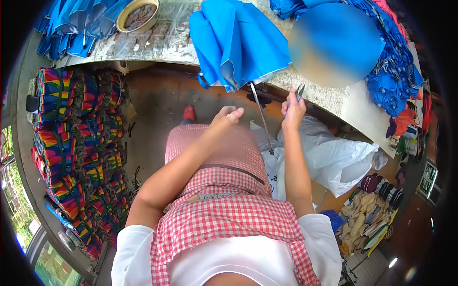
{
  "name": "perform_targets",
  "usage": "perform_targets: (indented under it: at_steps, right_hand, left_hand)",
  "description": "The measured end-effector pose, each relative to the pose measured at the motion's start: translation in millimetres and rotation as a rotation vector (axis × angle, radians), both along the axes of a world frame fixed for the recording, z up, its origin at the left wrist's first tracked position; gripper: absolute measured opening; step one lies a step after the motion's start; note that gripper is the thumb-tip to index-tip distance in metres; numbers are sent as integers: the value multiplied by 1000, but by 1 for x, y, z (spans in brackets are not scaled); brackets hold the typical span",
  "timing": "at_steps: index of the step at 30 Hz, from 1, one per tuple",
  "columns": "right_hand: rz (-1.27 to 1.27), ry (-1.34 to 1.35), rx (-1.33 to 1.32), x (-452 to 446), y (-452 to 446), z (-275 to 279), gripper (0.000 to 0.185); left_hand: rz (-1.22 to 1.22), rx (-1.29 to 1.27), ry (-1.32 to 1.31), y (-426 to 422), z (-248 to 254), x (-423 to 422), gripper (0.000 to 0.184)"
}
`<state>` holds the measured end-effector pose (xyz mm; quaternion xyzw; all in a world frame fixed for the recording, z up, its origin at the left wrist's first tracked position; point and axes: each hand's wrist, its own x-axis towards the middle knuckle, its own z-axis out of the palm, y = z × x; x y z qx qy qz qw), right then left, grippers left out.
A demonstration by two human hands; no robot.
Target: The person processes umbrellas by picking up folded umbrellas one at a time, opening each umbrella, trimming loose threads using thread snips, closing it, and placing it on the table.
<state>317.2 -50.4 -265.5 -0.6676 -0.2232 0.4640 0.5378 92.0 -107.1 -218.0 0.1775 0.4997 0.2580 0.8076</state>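
My right hand (293, 110) is wrapped round a pair of small scissors (299, 90) with blue handles, their dark blades pointing up toward the table edge. My left hand (230, 115) is closed in front of the apron; whatever its fingers hold, if anything, is hidden. A blue umbrella (238, 43), its cloth loosely folded, lies on the worktable (171, 43). Its metal shaft (261, 112) sticks out over the near edge and slants down between my two hands, touching neither.
Several blue umbrellas (90, 24) and a bowl (138, 16) of brown stuff lie at the table's left. More blue cloth (393, 76) is heaped right, beside a blurred patch. Rainbow bundles (57, 143) are stacked left; white plastic sacks (329, 152) lie below the table.
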Motion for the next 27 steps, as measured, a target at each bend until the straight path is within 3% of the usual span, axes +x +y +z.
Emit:
perform_targets:
  at_steps: [1, 5, 7, 10, 11, 14, 19, 23, 27]
  right_hand:
    - [-37, 18, -1, 0, -8, -4, 21]
    - [-28, 30, -89, 3, -36, -10, 16]
    - [52, 15, -46, 11, -44, -17, 25]
    - [408, -546, 88, 22, -36, -28, 30]
    - [468, -569, 142, 18, -33, -20, 30]
    - [665, -836, 75, 5, -23, 11, 29]
    - [847, -1212, 243, -11, 0, 19, 26]
    - [937, -1320, 336, -12, 14, 20, 23]
    - [903, -1237, 160, 21, -3, 53, 23]
  left_hand:
    - [-35, -30, 5, 0, -12, 4, 73]
    - [-198, 27, 186, 1, -64, 48, 77]
    - [-118, 39, 137, 8, -67, 71, 81]
    - [10, 59, 27, 17, -62, 78, 84]
    - [52, 62, -15, 16, -60, 80, 85]
    - [242, -1, 173, 9, -57, 87, 65]
    - [194, -7, 120, -3, -68, 88, 58]
    - [71, -40, 103, -11, -79, 78, 54]
    - [63, -26, 92, -23, -88, 27, 47]
